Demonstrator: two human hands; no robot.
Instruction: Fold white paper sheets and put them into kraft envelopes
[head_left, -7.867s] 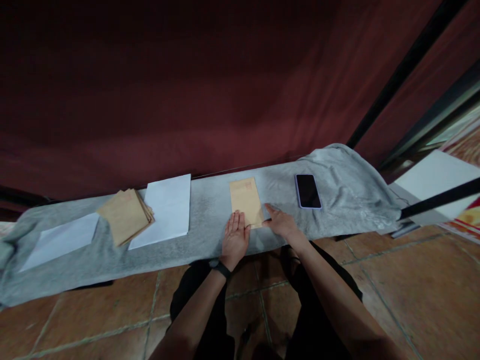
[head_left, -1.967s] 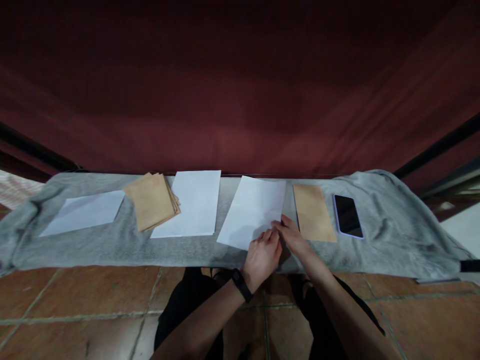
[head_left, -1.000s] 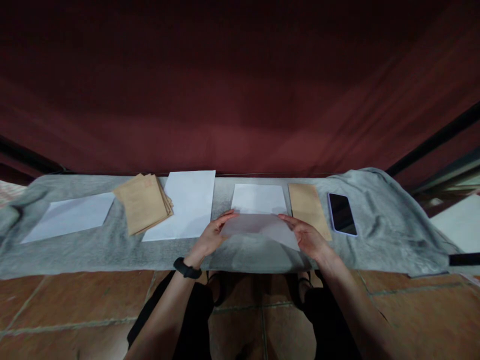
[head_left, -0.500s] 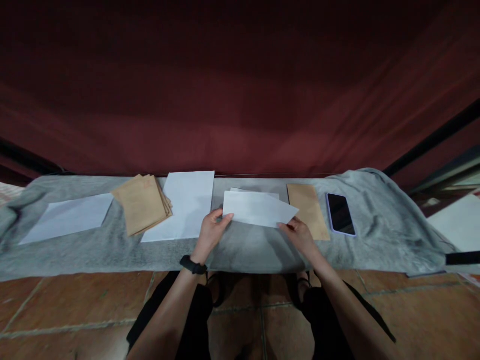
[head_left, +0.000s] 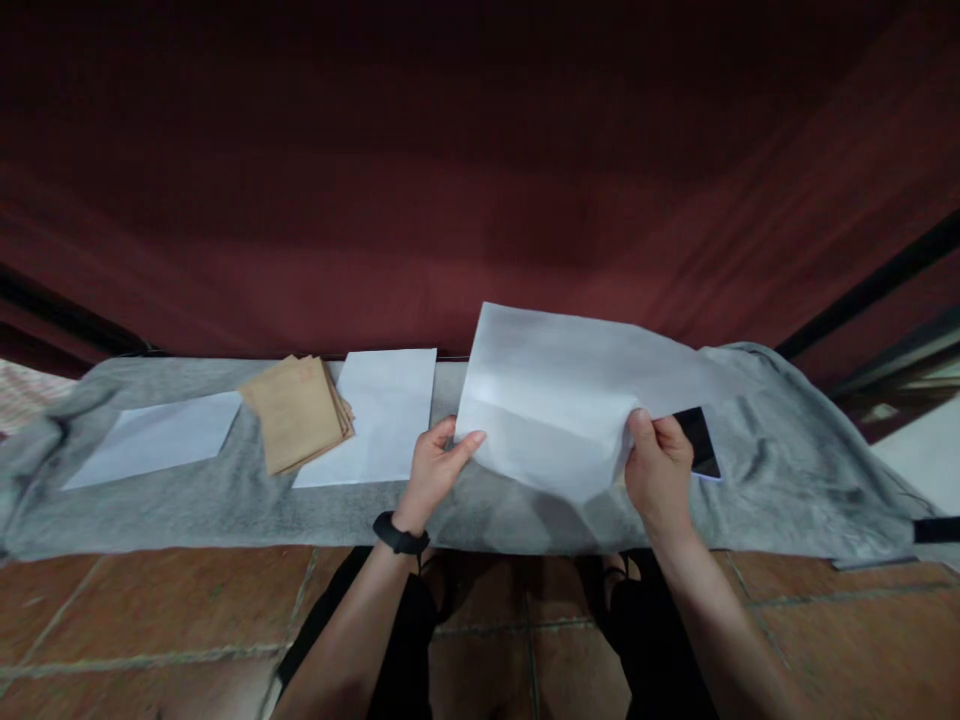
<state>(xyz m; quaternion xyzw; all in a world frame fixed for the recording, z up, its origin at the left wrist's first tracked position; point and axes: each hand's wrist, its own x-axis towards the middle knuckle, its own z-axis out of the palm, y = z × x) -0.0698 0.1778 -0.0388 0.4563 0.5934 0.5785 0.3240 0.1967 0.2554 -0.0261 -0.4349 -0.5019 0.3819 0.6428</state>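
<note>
The sheet (head_left: 562, 390) is held up over the cloth (head_left: 225, 505) at 1 o'clock, pinched by the left hand (head_left: 433, 475) at its 8 o'clock edge and the right hand (head_left: 660, 475) at 4 o'clock, so uneven pull may crease it or sweep the phone (head_left: 703, 450).

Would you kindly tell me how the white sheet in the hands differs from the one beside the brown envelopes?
The held sheet is raised off the grey cloth, gripped by the left hand and right hand; the flat sheet lies on it untouched. The held sheet bows with a crease; the flat sheet looks smooth. The held sheet hides part of the phone; the flat sheet does not. Both are white.
</note>
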